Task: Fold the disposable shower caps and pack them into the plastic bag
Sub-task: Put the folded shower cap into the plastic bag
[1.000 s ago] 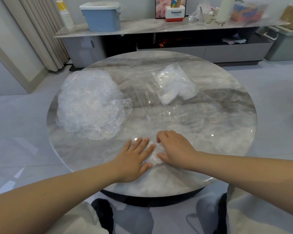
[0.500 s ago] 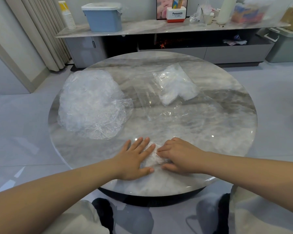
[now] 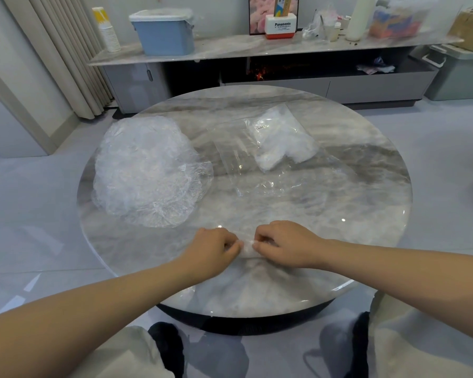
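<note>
Shower caps are partly dealt with here. One folded cap, now a small compact strip, sits at the near edge of the round counter, pinched between both hands. The left hand has a narrow grip, fingers curled round the strip's left end; the right hand grips the right end the same way. By the look of it this cap is on its last fold or being pressed tight, and has not yet gone into the bag.

On the far right of the counter lies the clear plastic bag, flat, with a white clump of packed caps already at its far end, so some packing seems done. On the left, a loose pile of unfolded caps remains, well apart from the hands; how many are in it I cannot tell. A good share of the work looks left.
</note>
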### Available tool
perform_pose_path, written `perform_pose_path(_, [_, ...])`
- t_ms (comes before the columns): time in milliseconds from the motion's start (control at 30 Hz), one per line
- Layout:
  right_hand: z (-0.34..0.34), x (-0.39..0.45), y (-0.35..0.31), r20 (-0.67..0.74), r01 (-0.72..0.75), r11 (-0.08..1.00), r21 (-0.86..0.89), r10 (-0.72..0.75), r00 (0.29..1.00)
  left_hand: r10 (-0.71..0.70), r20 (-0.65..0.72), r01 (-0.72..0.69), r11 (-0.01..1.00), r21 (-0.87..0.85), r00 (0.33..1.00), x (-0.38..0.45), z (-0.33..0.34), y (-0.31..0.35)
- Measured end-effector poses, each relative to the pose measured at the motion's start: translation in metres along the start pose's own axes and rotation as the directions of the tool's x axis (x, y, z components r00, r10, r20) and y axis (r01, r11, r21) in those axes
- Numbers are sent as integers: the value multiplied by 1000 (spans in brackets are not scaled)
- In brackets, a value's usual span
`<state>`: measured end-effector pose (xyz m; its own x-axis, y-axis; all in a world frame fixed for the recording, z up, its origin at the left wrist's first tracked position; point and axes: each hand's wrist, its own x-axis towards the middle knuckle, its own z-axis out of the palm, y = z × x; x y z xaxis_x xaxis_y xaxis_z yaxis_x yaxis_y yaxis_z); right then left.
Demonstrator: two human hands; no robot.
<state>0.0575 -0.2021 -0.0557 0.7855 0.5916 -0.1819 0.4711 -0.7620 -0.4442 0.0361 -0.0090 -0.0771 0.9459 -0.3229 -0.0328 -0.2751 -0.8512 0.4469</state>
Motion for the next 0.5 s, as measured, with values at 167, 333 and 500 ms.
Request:
perform_pose_path(167, [5,2,1,58,-111,993,44,108,992,-127,41,130,989,-74,991,5,1,1])
perform_pose_path(333, [9,9,1,15,-251,960,124,251,968,-168,48,169,985,-25,985,11,2,3])
perform_pose_path(500, [8,19,0,19,-326,936,135,327,945,-240,71,245,967,-75,968,12,2,4])
